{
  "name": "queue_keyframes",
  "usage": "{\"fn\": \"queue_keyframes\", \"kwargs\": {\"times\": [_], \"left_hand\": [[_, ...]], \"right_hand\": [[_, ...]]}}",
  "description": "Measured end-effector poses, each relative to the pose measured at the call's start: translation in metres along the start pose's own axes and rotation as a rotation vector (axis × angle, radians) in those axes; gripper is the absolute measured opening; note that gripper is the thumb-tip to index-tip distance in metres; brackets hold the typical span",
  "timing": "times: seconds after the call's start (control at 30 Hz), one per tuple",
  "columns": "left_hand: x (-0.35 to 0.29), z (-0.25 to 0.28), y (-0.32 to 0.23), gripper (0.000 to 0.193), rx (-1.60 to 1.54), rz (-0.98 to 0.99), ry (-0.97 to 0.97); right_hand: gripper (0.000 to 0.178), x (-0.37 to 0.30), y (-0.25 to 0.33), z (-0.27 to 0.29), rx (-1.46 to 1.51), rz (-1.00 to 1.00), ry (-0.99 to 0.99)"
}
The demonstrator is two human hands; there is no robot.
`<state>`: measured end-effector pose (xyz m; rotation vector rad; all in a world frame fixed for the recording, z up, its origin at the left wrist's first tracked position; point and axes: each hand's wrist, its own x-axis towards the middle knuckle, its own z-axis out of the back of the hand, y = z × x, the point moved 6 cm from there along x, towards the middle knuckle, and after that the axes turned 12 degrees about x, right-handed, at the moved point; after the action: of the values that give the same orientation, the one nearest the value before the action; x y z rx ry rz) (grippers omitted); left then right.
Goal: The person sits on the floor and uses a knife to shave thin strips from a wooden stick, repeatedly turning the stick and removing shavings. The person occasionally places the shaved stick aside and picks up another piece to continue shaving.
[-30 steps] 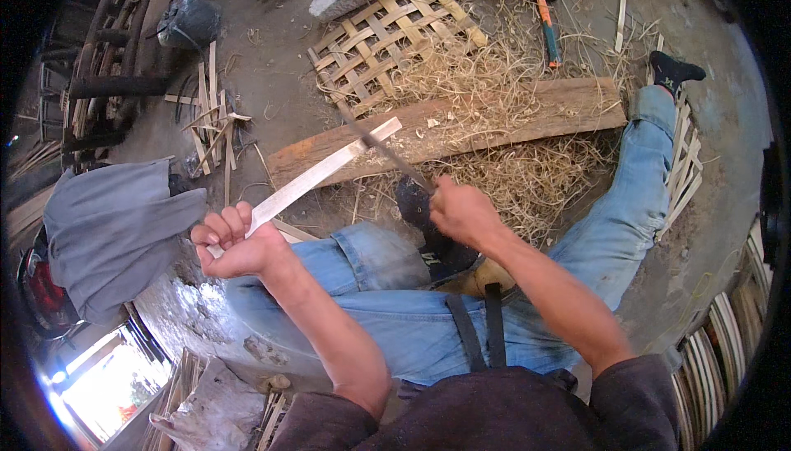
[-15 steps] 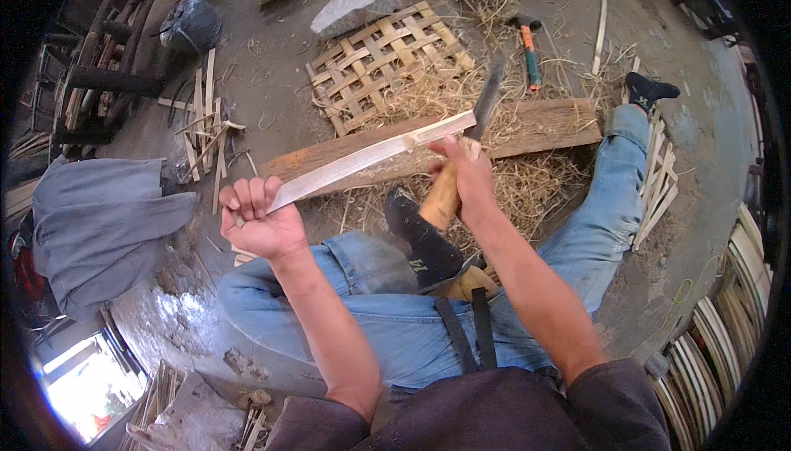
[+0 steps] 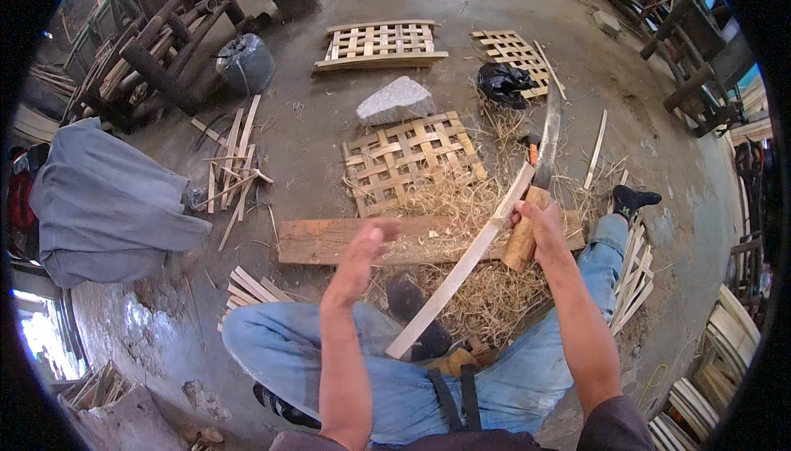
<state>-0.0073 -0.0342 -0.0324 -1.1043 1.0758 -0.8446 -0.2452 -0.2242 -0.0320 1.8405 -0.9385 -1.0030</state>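
Note:
In my right hand are the thick wooden handle of a large curved knife and one end of a pale bamboo strip. The knife's blade points up and away from me. From that hand the strip slants down to the left, its lower end over my lap. My left hand is apart from the strip, raised near the wooden plank with its fingers extended and nothing in them. Curly shavings lie on both sides of the plank, which stretches across in front of me.
A woven bamboo panel lies beyond the plank, with a grey stone at its far edge. Farther back is another woven panel. Loose strips are piled on the left, near a grey cloth. A black plastic bag lies far right.
My left hand has let go of the bamboo strip. My right hand has swung the strip from nearly level to a steep slant. The view has tilted up, showing more floor.

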Motion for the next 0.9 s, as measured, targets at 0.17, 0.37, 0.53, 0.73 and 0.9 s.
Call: {"fn": "queue_keyframes", "kwargs": {"times": [0.17,0.37,0.53,0.73,0.9], "left_hand": [[-0.006,-0.089,-0.002,0.055,-0.088,0.124,0.286],[-0.01,-0.108,0.0,0.043,-0.355,0.271,0.297],[-0.035,-0.106,0.011,0.033,-0.418,0.365,0.268],[-0.067,-0.115,0.011,0.029,-0.359,0.368,0.209],[-0.065,-0.118,0.017,0.029,-0.36,0.371,0.213]], "right_hand": [[0.029,-0.005,-0.025,-0.022,-0.056,-0.009,0.009],[0.034,-0.023,0.004,-0.034,-0.752,0.178,0.065],[0.034,-0.074,0.006,-0.03,-1.476,0.293,0.38],[0.02,-0.101,0.005,-0.029,-1.503,0.265,0.545],[0.019,-0.111,0.011,-0.038,-1.488,0.255,0.531]]}}
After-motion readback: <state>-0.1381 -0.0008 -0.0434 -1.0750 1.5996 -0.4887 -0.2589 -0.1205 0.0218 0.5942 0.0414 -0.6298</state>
